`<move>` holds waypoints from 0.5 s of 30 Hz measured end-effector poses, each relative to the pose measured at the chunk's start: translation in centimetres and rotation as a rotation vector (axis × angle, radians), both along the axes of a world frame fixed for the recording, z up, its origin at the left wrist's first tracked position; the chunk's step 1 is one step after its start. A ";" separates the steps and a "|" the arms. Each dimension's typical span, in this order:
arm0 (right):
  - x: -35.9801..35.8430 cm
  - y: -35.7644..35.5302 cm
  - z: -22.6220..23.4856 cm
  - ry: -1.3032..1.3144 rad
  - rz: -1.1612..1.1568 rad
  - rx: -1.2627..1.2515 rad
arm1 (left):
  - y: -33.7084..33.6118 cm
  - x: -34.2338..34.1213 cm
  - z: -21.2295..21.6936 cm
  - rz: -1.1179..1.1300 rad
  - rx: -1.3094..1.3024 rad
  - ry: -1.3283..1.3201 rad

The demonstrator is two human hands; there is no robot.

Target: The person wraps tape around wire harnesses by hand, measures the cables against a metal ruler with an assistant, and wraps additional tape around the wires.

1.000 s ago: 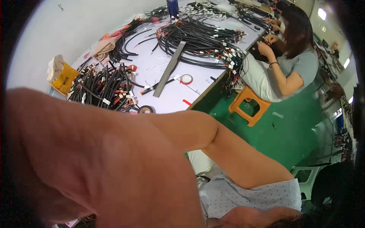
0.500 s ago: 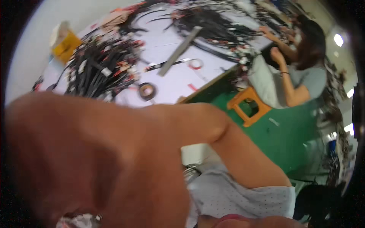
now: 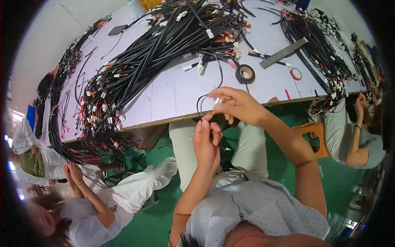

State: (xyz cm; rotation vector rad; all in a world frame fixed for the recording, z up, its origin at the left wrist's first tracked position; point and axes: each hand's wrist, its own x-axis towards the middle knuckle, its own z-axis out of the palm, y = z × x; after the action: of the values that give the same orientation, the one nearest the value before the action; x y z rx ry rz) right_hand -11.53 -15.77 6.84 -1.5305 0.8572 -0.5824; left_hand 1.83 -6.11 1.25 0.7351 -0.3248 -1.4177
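My right hand point(image 3: 238, 105) is at the front edge of the white table point(image 3: 173, 92). Its fingertips pinch the small white connector point(image 3: 216, 101) at the end of a thin black cable point(image 3: 200, 103) that has orange wires. That cable loops down to my left hand point(image 3: 206, 144), which is raised just below the table edge with its fingers closed around the cable's lower part. The two hands are close together over my lap.
Thick bundles of black cable harnesses point(image 3: 164, 45) cover the table. A black tape roll point(image 3: 245, 74), a red ring point(image 3: 295, 74) and a grey metal bar point(image 3: 284, 52) lie right of them. One person sits at lower left point(image 3: 94, 206), another at right point(image 3: 354, 131) by an orange stool point(image 3: 314, 136).
Earlier a forearm close to the camera filled most of the view. Now the view has swung over the table and both hands show, holding the thin cable at the table's edge.
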 end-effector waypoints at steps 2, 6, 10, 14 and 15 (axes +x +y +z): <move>0.1 -1.3 0.1 -0.096 0.070 0.095 | -0.3 -0.2 -0.1 -0.023 -0.015 -0.023; -0.5 -4.3 0.1 -0.067 0.085 -0.062 | -1.2 -0.2 0.3 -0.001 0.008 -0.050; -1.0 -5.4 0.1 0.006 0.124 -0.059 | -1.2 -0.4 0.5 -0.036 0.054 -0.156; -1.1 -6.4 -0.4 0.188 0.125 -0.381 | -1.8 -0.5 0.3 0.022 0.094 -0.141; -1.2 -6.7 -0.5 0.189 0.132 -0.453 | -2.0 -0.7 0.1 0.024 0.098 -0.139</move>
State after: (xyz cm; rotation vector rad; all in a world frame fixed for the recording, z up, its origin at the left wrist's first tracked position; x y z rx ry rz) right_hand -12.68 -22.48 6.33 -2.0640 0.7908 -0.5660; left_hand 1.18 -8.06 1.31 0.9173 -0.3553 -1.3701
